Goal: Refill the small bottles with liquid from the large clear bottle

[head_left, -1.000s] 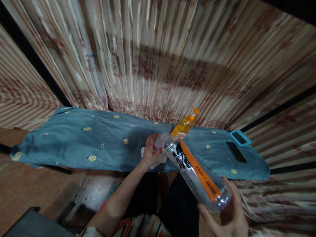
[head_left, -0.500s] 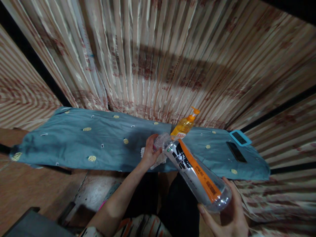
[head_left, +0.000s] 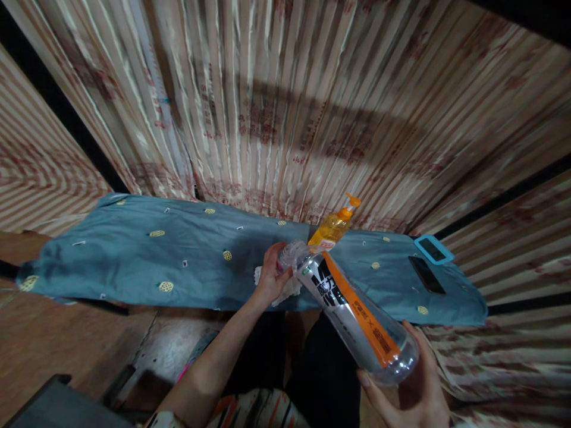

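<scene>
My right hand (head_left: 413, 380) grips the base of a large clear plastic bottle (head_left: 357, 318) with a silver, black and orange label. The bottle is tilted, its narrower end pointing up and left towards my left hand (head_left: 271, 276). The fingers of that hand are closed round a small clear plastic container (head_left: 292, 254) with a pinkish part. The container meets or overlaps the large bottle's upper end; I cannot tell whether they touch. Under my left hand lies a white crumpled tissue (head_left: 289, 291), partly hidden. Just behind stands a yellow pump bottle (head_left: 332, 229) with an orange pump head.
A narrow table with a teal patterned cloth (head_left: 134, 255) spans the view. At its right end lie a dark phone (head_left: 427, 274) and a blue-framed device (head_left: 433, 249). A striped curtain (head_left: 267, 119) hangs behind. A dark stool-like object (head_left: 62, 404) stands at lower left.
</scene>
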